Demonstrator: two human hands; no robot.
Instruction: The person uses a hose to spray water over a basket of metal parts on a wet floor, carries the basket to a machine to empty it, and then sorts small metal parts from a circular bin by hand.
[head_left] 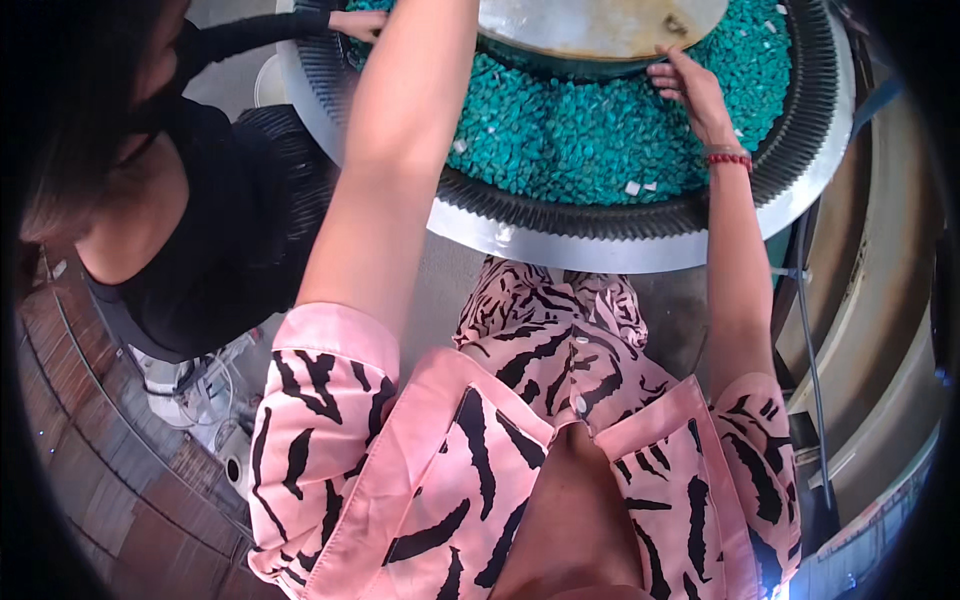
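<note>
In ribbed tub [560,217]: small teal chips [590,130], few white blocks [632,188].

In front of me is a big tub [575,243], with small stones [580,140] in it around the near side of a round plate [600,18]. My right hand [695,88] is over the stones, just by the plate's edge. On my left is another person [195,235], with one hand [358,25] at the tub's left side.

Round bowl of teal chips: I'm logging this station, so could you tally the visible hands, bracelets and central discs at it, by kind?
Wearer's right hand: 1
Co-worker's hand: 1
Red beaded bracelet: 1
Round central disc: 1
Total: 4
</note>
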